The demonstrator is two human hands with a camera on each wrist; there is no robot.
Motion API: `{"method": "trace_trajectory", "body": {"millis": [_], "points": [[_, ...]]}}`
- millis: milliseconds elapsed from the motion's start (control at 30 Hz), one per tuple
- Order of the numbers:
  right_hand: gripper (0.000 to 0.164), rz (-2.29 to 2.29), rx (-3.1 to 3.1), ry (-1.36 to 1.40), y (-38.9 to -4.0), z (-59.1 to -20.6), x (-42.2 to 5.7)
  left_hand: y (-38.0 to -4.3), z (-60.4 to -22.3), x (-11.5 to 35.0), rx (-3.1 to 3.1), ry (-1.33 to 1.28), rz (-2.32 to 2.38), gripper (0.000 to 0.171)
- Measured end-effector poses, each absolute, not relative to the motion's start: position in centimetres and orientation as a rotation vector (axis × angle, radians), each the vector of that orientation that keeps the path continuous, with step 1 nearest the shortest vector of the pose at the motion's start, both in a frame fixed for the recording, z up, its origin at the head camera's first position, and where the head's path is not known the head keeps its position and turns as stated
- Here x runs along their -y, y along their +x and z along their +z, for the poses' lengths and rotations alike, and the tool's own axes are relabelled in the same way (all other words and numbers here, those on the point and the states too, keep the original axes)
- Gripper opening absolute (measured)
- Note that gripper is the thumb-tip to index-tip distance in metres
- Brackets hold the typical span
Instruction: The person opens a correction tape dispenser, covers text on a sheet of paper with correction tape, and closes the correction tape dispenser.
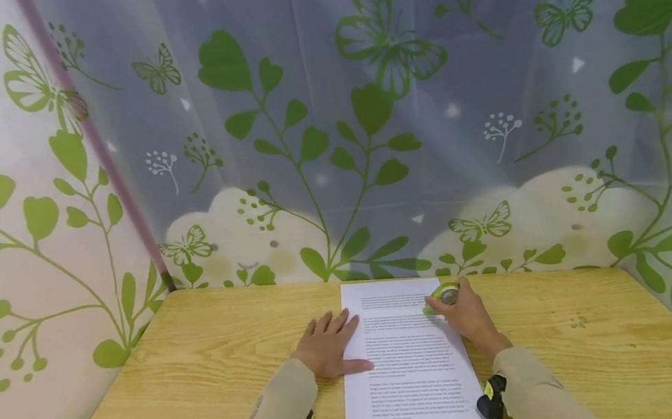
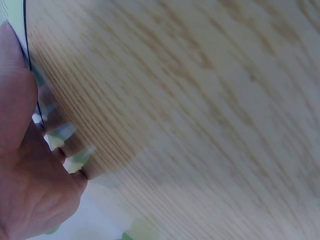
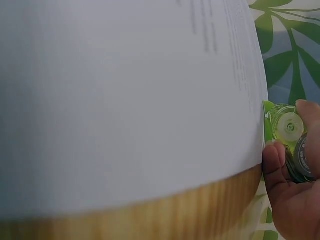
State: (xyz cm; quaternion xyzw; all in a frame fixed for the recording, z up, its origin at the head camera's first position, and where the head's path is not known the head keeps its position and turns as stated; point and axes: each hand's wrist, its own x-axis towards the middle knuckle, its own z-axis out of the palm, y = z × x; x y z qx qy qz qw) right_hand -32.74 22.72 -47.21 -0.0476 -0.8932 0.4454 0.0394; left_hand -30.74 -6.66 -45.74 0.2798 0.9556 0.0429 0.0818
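Note:
A printed sheet of paper (image 1: 406, 367) lies on the wooden table, its lines of text running across it. My left hand (image 1: 329, 345) rests on the sheet's left edge with fingers spread, thumb and fingertips on the paper and the palm over the wood. My right hand (image 1: 471, 315) grips a green correction tape dispenser (image 1: 445, 294) at the sheet's upper right edge. In the right wrist view, the see-through green case of the correction tape (image 3: 287, 125) shows a pale reel and a dark one, held between thumb and fingers. Its tip touches or nearly touches the paper; I cannot tell which.
Bare wood of the table (image 1: 206, 376) stretches to both sides of the sheet. A curtain (image 1: 331, 168) with green leaves and butterflies hangs behind the table's far edge and along its sides. A black device (image 1: 491, 399) is strapped at the right wrist, over the sheet's lower right corner.

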Motion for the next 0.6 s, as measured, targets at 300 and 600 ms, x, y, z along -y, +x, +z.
{"method": "trace_trajectory", "body": {"millis": [300,600], "points": [[0.076,1.342,2.753,-0.148,-32.6,-47.2,-23.4,-32.0,-47.8,6.9,-2.877,0.830,0.096,0.095],[0.086,1.311,2.778,-0.125,-32.7,-47.1,-23.8,-31.9,-47.7,6.7,-2.876,0.811,0.110,0.094]]}}
